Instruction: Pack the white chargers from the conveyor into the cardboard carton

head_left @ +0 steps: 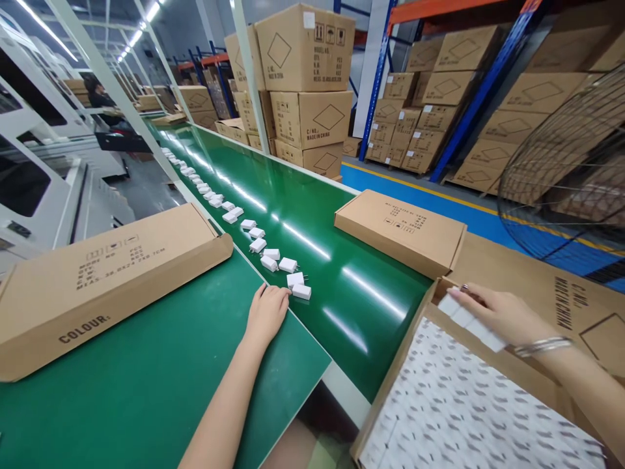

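My left hand [267, 309] rests on the near edge of the green conveyor belt [342, 273], its fingers loosely bent and nothing seen in them. Just past its fingertips lies a white plug adapter [301, 292], nearest of a long line of such chargers running up the belt's left side. My right hand [498, 314] is closed around a row of several white plug adapters [471, 318], held over the far end of an open carton [390, 391]. Packed adapters [469, 404] fill much of that carton in tight rows, their dark prongs showing.
A closed flat carton [112, 267] lies on the green side table [161, 365] to the left. Another flat carton [400, 228] sits across the belt. Stacked cartons [307, 85] stand behind it, and a wire fan cage [566, 163] is at right.
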